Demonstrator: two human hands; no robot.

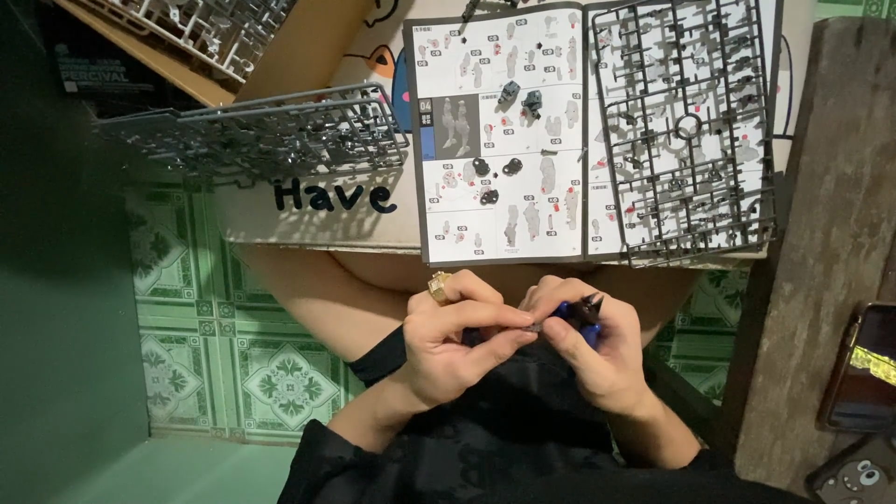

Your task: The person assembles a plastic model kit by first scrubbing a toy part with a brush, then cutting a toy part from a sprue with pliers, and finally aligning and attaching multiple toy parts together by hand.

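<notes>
My left hand point(448, 341), with a gold ring on one finger, pinches a small dark model part point(534, 326) between thumb and fingers. My right hand point(593, 359) meets it there and holds blue-handled nippers point(577, 313), their dark tips sticking out past the fingers. Both hands are over my lap, just below the low table's edge. On the table an open instruction booklet point(499, 131) lies with several small dark kit parts point(495, 170) on its left page. A dark grey parts frame point(686, 131) covers its right page.
Another grey parts frame point(261, 135) overhangs the table's left side, and a lighter frame point(201, 28) lies on a box at top left. A wooden surface point(831, 233) at right carries a phone point(863, 369). Green patterned floor tiles point(215, 308) show below left.
</notes>
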